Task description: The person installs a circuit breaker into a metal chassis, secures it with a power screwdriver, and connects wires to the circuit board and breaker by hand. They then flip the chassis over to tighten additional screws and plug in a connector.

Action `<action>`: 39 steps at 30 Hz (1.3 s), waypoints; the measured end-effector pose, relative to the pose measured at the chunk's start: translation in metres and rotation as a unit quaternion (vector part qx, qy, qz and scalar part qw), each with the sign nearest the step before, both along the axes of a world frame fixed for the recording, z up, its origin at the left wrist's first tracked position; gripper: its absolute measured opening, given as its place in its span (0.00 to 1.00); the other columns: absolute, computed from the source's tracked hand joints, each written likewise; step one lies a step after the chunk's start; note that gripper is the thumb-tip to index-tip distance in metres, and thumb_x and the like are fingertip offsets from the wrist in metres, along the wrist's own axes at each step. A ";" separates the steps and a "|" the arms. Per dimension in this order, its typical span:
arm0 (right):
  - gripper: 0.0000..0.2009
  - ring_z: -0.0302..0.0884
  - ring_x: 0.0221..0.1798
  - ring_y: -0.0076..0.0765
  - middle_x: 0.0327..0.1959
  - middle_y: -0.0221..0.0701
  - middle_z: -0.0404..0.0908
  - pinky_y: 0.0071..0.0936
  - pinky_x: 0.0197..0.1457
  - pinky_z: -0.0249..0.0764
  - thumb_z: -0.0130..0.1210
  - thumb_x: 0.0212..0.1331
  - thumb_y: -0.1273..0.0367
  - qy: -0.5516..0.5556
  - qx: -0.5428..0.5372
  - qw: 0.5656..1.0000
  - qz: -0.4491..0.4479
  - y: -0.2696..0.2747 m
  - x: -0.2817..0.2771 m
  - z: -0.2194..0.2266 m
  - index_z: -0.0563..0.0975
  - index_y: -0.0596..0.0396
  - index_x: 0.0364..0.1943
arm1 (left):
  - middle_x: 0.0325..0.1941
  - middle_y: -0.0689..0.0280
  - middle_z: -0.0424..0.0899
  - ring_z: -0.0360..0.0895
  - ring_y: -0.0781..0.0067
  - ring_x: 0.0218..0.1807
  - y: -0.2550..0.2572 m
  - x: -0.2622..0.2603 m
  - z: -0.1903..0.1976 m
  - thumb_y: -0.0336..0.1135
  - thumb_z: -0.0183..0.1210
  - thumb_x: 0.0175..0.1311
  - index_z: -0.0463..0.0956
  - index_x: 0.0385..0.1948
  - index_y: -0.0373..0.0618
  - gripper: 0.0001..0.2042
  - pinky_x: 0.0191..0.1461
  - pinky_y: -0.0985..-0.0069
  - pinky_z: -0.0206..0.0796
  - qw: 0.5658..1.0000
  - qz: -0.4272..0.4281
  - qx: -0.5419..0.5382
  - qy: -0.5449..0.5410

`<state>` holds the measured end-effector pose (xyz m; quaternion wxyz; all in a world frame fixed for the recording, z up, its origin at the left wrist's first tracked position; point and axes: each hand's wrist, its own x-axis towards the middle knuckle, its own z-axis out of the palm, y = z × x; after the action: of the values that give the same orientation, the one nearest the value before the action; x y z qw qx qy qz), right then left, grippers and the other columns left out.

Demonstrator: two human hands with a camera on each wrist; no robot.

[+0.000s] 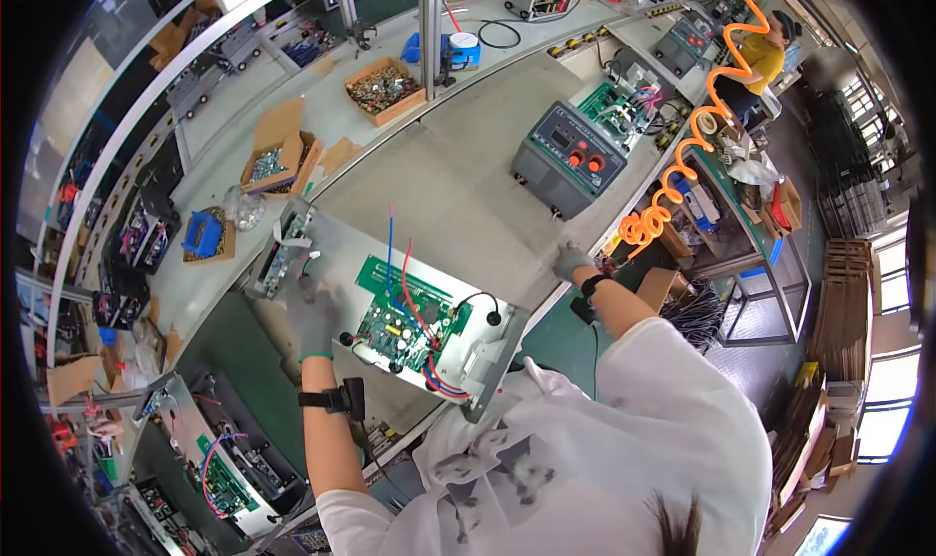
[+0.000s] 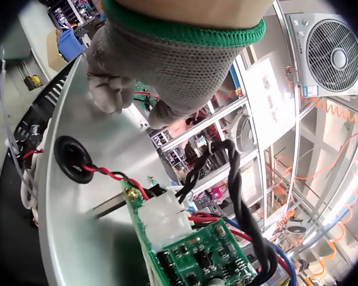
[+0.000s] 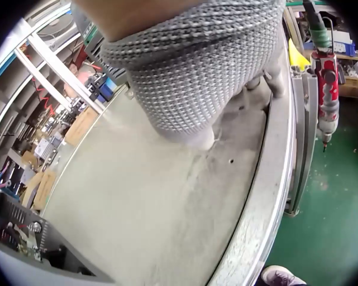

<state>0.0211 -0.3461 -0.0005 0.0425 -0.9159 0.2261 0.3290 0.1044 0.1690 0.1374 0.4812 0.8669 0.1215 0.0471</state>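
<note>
A metal chassis plate (image 1: 341, 264) lies on the bench, carrying a green circuit board (image 1: 405, 312) with red and blue wires standing up from it. Over the plate's left part is my gloved left hand (image 1: 312, 317). Its fingers (image 2: 110, 95) are bent close over the metal, the thumb apart from them; I cannot tell whether they grip anything. Black rubber grommets (image 2: 73, 159) sit in the plate. My gloved right hand (image 1: 573, 262) is at the bench's near edge, its fingers (image 3: 274, 80) loosely bent by the rail (image 3: 265, 173) and mostly hidden behind the glove.
A grey welding-machine-like unit (image 1: 570, 161) with red knobs stands ahead of my right hand. An orange coiled hose (image 1: 648, 227) hangs at the right, and a red power screwdriver (image 3: 327, 89) hangs beyond the rail. Boxes of small hardware (image 1: 385, 88) stand across the bench.
</note>
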 end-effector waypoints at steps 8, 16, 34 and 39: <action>0.49 0.35 0.78 0.49 0.76 0.45 0.40 0.45 0.77 0.35 0.47 0.55 0.39 -0.041 -0.011 0.995 -0.095 0.037 -0.002 0.031 0.46 0.58 0.72 | 0.56 0.55 0.72 0.72 0.69 0.47 -0.009 -0.007 -0.002 0.27 0.59 0.55 0.62 0.65 0.47 0.31 0.49 0.73 0.67 0.998 0.015 -0.053 -0.029; 0.51 0.35 0.78 0.43 0.77 0.39 0.39 0.44 0.77 0.34 0.46 0.52 0.36 -0.034 -0.031 0.987 -0.157 -0.057 0.040 0.024 0.44 0.55 0.72 | 0.57 0.55 0.72 0.70 0.72 0.48 -0.002 -0.008 -0.009 0.25 0.58 0.54 0.63 0.65 0.47 0.32 0.49 0.76 0.67 0.999 0.011 -0.013 -0.047; 0.23 0.79 0.50 0.45 0.46 0.40 0.82 0.35 0.55 0.72 0.53 0.57 0.51 -0.237 0.232 0.930 0.158 0.074 0.159 0.149 0.78 0.49 0.52 | 0.49 0.57 0.79 0.78 0.63 0.44 0.001 0.001 -0.019 0.33 0.62 0.54 0.70 0.55 0.45 0.24 0.49 0.69 0.70 0.996 0.014 0.063 -0.068; 0.18 0.79 0.46 0.43 0.46 0.39 0.82 0.34 0.52 0.73 0.53 0.60 0.59 -0.219 0.353 0.868 0.271 0.206 0.182 0.233 0.79 0.52 0.50 | 0.35 0.59 0.80 0.78 0.63 0.37 -0.006 0.000 -0.023 0.40 0.61 0.59 0.74 0.43 0.44 0.14 0.42 0.68 0.69 0.997 0.065 0.026 -0.032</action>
<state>0.2035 -0.1402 0.2326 0.3211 -0.9134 -0.1770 0.1769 0.1047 0.1634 0.1148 0.4583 0.8674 0.1605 0.1088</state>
